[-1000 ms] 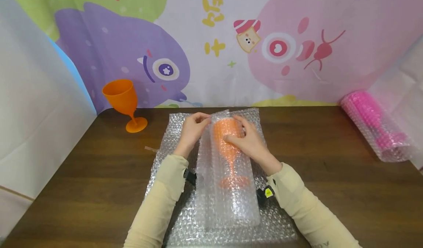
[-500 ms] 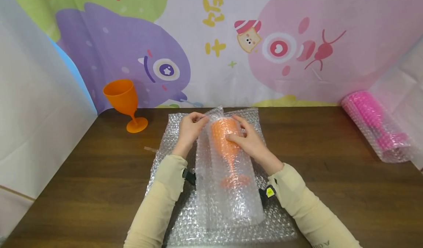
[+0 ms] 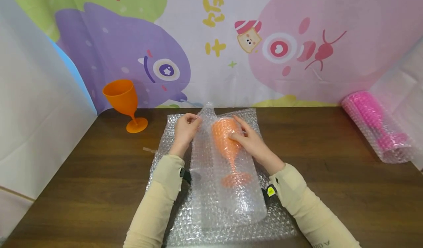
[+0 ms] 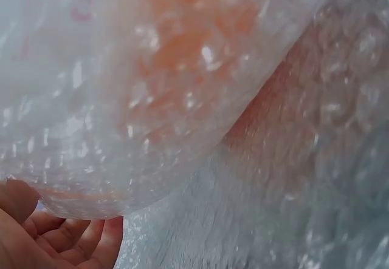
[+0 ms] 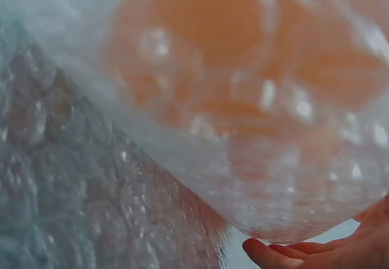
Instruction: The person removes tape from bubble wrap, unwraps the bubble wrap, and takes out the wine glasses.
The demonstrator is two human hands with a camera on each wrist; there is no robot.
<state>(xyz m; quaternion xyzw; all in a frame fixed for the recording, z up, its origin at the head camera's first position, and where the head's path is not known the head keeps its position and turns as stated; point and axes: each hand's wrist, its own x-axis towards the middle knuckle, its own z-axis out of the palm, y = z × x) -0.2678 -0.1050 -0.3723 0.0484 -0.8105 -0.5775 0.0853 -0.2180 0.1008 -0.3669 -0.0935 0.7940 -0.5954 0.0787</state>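
An orange goblet lies rolled in clear bubble wrap, its cup away from me and its foot toward me. My left hand pinches the free edge of the wrap at the far left corner. With thumb on top and fingers at the far side, my right hand grips the wrapped cup. In the left wrist view the left fingers hold the wrap's edge. The right wrist view shows the right fingertips against the wrap's end. Beneath the roll lies another bubble wrap sheet.
An unwrapped orange goblet stands at the back left. A pink goblet rolled in bubble wrap lies at the right edge. A small clear strip lies on the wooden table. A printed cloth hangs behind.
My left hand has moved left, drawing the wrap's free edge away from the cup. The loose flap has widened, and the roll's near end has shifted slightly right. The right hand keeps its grip.
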